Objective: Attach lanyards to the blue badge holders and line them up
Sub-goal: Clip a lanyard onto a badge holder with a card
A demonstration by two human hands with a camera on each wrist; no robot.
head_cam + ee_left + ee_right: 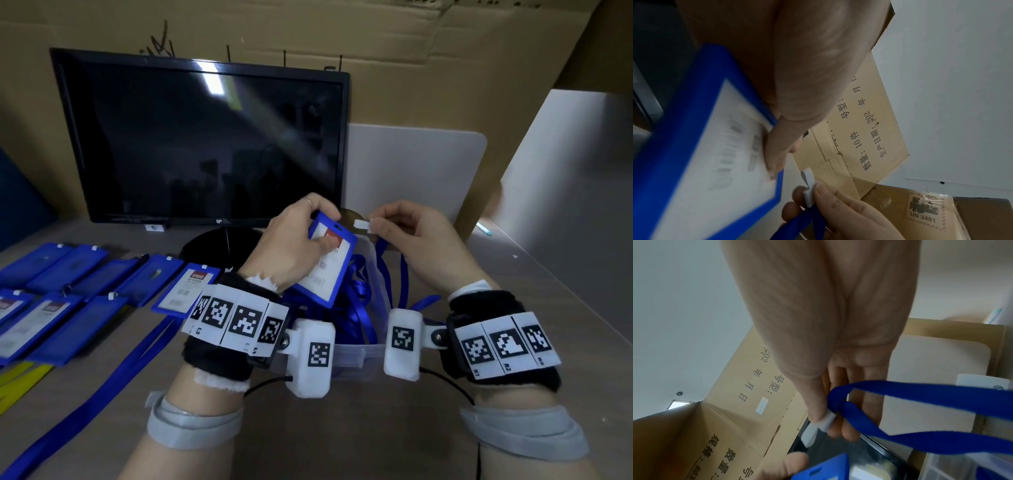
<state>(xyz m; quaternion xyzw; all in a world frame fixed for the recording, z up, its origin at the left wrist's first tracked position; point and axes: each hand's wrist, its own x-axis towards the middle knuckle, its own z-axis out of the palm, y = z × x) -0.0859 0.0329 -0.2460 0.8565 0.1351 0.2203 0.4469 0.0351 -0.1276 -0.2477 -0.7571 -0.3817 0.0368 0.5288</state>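
My left hand (301,240) grips a blue badge holder (325,270) with a white card inside, tilted above a clear box; its thumb presses the card face (777,149). The holder's slot (338,226) faces right. My right hand (400,233) pinches the white clip (363,225) of a blue lanyard (404,274) just right of the slot, a small gap apart. In the right wrist view the clip (824,420) sits between thumb and fingers and the lanyard strap (920,392) loops away. The left wrist view shows the holder (701,146) and clip (807,186) close together.
A clear plastic box (363,353) holds a tangle of blue lanyards (356,308). Several blue badge holders (68,294) lie in rows at left, one with a lanyard (102,394) trailing toward me. A dark monitor (205,137) stands behind; cardboard (376,41) walls the back.
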